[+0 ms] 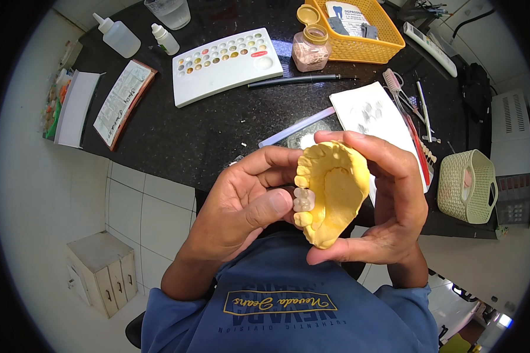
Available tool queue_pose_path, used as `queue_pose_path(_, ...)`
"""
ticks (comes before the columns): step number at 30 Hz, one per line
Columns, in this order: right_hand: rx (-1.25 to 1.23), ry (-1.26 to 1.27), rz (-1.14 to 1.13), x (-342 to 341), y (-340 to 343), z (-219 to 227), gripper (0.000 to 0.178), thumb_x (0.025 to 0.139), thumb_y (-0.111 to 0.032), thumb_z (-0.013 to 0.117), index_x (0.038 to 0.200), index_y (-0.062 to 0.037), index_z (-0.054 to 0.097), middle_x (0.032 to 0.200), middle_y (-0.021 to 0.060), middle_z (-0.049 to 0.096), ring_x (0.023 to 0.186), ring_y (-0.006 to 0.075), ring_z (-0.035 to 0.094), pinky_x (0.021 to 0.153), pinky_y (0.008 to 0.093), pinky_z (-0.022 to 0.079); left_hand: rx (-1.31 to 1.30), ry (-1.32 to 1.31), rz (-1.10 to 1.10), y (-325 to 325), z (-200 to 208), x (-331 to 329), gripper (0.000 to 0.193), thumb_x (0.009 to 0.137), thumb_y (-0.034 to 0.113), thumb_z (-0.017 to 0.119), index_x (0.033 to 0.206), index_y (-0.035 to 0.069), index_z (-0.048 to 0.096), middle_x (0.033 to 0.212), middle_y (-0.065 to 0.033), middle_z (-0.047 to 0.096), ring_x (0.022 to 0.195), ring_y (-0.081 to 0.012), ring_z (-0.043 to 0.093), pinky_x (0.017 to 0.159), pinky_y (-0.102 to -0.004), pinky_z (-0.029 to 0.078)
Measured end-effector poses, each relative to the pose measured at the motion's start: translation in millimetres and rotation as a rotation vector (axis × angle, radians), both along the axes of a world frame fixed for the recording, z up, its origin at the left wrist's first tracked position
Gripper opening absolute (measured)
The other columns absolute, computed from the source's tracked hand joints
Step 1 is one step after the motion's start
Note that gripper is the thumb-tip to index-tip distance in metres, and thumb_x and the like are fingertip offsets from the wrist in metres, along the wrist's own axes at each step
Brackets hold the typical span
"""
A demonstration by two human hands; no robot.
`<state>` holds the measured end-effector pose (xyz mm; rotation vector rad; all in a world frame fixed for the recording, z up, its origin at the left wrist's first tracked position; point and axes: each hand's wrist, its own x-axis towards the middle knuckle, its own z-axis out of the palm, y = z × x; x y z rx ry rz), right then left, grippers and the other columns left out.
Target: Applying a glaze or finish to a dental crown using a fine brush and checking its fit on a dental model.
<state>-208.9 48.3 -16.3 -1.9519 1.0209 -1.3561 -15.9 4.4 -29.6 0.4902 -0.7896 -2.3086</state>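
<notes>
A yellow dental cast [343, 191] of one arch of teeth is held up in front of my chest, its hollow side facing me. My right hand [394, 200] grips it from the right, fingers over the top edge and thumb at the lower end. A whitish, translucent tooth-shaped piece [304, 200], like a dental bridge, sits in the tooth row on the cast's left side. My left hand [241, 203] is closed at that side, with the thumb tip against the whitish piece and the index finger at the teeth above. Its other fingers are partly hidden.
On the dark stone table [218, 132] stand a white palette [229, 73] with coloured wells, a jar of pink powder [311, 50], a yellow basket [359, 50] and dropper bottles [121, 38]. A smudged paper pad [371, 112], a brush [391, 79] and a pale woven basket [466, 185] lie rightward.
</notes>
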Motion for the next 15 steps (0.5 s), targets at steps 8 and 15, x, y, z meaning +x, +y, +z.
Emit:
queue_pose_path(8, -0.112, -0.078, -0.331, 13.5, 7.4, -22.6, 0.096, 0.054, -0.032, 0.088, 0.123, -0.0007, 0.03, 0.119, 0.0237, 0.046, 0.111, 0.0276, 0.051, 0.094, 0.0373, 0.045, 0.043, 0.02, 0.112, 20.6, 5.5, -13.6, 0.062, 0.078, 0.002, 0.068, 0.129, -0.003, 0.032, 0.121, -0.0183, 0.05, 0.11, -0.0202, 0.053, 0.095, -0.0304, 0.045)
queue_pose_path(15, -0.071, -0.123, -0.342, 17.6, 11.9, -18.1, 0.08, 0.063, -0.018, 0.083, 0.122, -0.0013, 0.031, 0.119, 0.0257, 0.044, 0.11, 0.0294, 0.052, 0.09, 0.0358, 0.049, -0.045, -0.075, 0.242, 23.1, 5.7, -18.8, 0.046, 0.085, -0.001, 0.06, 0.123, -0.004, 0.035, 0.115, -0.0211, 0.055, 0.106, -0.0197, 0.056, 0.092, -0.0289, 0.046)
